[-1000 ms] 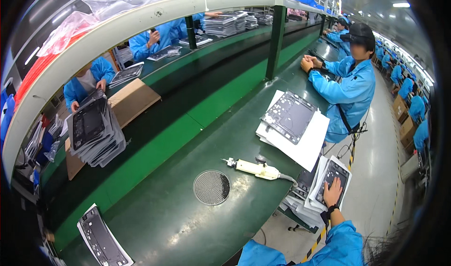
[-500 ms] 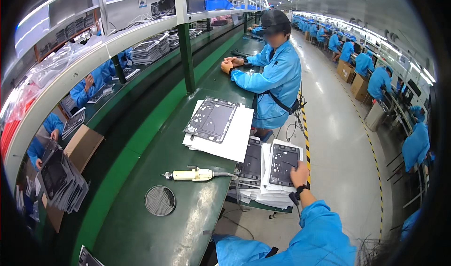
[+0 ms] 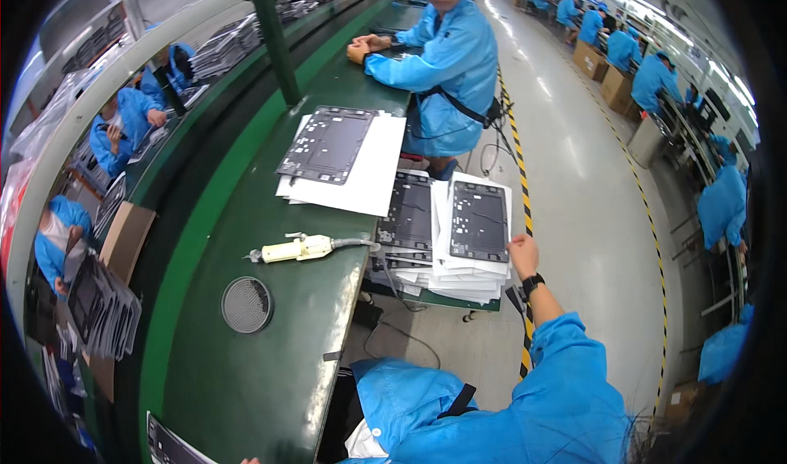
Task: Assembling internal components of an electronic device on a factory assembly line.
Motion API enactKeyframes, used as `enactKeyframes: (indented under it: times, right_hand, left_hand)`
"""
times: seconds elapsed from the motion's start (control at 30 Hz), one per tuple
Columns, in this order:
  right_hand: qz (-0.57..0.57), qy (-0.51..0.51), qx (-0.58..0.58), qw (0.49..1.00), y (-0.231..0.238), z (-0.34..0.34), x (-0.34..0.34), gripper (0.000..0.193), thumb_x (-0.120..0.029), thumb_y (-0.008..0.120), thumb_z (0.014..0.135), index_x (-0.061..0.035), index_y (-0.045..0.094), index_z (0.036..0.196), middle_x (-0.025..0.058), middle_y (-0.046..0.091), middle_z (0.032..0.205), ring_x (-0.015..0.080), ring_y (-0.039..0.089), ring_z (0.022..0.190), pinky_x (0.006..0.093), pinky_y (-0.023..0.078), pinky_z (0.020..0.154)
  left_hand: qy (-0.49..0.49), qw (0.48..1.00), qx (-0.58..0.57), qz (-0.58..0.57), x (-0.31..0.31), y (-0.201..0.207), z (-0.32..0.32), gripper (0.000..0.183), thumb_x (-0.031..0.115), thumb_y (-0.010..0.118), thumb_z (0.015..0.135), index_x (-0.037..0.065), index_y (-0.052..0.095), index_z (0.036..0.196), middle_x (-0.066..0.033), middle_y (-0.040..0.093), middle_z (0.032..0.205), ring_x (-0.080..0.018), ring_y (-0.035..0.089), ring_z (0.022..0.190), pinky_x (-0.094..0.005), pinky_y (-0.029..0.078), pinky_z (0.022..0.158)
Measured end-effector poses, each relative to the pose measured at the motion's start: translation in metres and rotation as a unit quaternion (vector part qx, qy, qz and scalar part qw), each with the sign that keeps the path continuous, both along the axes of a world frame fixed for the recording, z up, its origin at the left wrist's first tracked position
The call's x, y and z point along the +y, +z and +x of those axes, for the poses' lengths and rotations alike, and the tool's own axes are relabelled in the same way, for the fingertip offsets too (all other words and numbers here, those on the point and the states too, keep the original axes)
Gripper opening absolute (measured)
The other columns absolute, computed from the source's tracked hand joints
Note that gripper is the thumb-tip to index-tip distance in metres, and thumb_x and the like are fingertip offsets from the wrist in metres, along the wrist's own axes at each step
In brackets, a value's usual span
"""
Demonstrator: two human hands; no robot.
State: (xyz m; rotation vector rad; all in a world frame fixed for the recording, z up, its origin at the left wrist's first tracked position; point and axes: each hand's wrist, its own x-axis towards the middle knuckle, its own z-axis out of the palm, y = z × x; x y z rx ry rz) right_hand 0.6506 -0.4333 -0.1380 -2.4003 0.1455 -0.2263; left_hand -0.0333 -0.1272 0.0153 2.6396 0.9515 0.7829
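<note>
- Head view: dark panel [image 3: 480,220] on white sheets [image 3: 467,275], right of yellow tool [image 3: 299,249].
- Right hand [image 3: 525,257]: fingers bunched at panel's edge; can't tell whether pinching.
- Left hand [image 3: 250,461]: below tool, can't tell its state.

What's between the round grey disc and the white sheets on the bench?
In the head view, a yellow power tool lies between the disc and the white sheets.
</note>
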Motion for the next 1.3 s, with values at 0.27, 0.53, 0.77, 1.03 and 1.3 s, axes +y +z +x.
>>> enactKeyframes:
  times: [0.27, 0.53, 0.77, 1.03, 1.3]
  right_hand:
    - [-0.125, 0.389, -0.227, 0.884, 0.067, -0.073, 0.059, 0.024, -0.012, 0.074, 0.070, -0.0086, 0.063, 0.091, 0.0082, 0.059, 0.094, 0.0291, 0.056, 0.093, 0.0405, 0.043, 0.081]
    - [-0.271, 0.401, -0.224, 0.846, 0.021, -0.056, 0.061, 0.030, 0.000, 0.068, 0.065, -0.0062, 0.060, 0.093, 0.0111, 0.054, 0.088, 0.0326, 0.055, 0.087, 0.0433, 0.044, 0.072]
    - [-0.152, 0.422, -0.219, 0.866, 0.034, -0.051, 0.061, 0.020, 0.004, 0.063, 0.066, -0.0036, 0.059, 0.084, 0.0127, 0.055, 0.082, 0.0339, 0.057, 0.080, 0.0444, 0.046, 0.070]
    - [-0.179, 0.417, -0.239, 0.859, 0.055, -0.059, 0.064, 0.017, 0.001, 0.064, 0.064, -0.0051, 0.055, 0.078, 0.0114, 0.053, 0.079, 0.0321, 0.056, 0.077, 0.0434, 0.043, 0.066]
    - [-0.170, 0.415, -0.371, 0.813, 0.084, -0.048, 0.061, 0.018, -0.004, 0.066, 0.065, -0.0066, 0.059, 0.082, 0.0082, 0.053, 0.079, 0.0270, 0.055, 0.076, 0.0397, 0.042, 0.065]
  left_hand:
    - [0.010, 0.964, -0.182, -0.195, -0.035, 0.060, 0.103, 0.013, -0.004, 0.060, 0.086, -0.002, 0.070, 0.094, -0.0145, 0.069, 0.095, -0.0253, 0.066, 0.092, -0.0321, 0.051, 0.084]
    - [-0.098, 0.906, -0.161, -0.378, -0.038, 0.018, 0.159, 0.013, 0.003, 0.066, 0.087, 0.000, 0.071, 0.098, -0.0105, 0.073, 0.092, -0.0203, 0.070, 0.085, -0.0291, 0.053, 0.079]
    - [-0.181, 0.903, -0.133, -0.366, -0.043, 0.028, 0.186, 0.015, 0.006, 0.065, 0.087, 0.001, 0.071, 0.101, -0.0107, 0.072, 0.093, -0.0225, 0.068, 0.087, -0.0314, 0.052, 0.079]
    - [-0.246, 0.873, -0.075, -0.415, -0.048, 0.023, 0.214, 0.020, 0.006, 0.064, 0.089, 0.002, 0.069, 0.108, -0.0090, 0.072, 0.095, -0.0190, 0.068, 0.088, -0.0293, 0.051, 0.082]
    - [-0.258, 0.701, -0.121, -0.654, -0.058, -0.027, 0.298, 0.033, 0.010, 0.059, 0.097, 0.001, 0.055, 0.128, -0.0095, 0.069, 0.106, -0.0138, 0.063, 0.100, -0.0291, 0.048, 0.092]
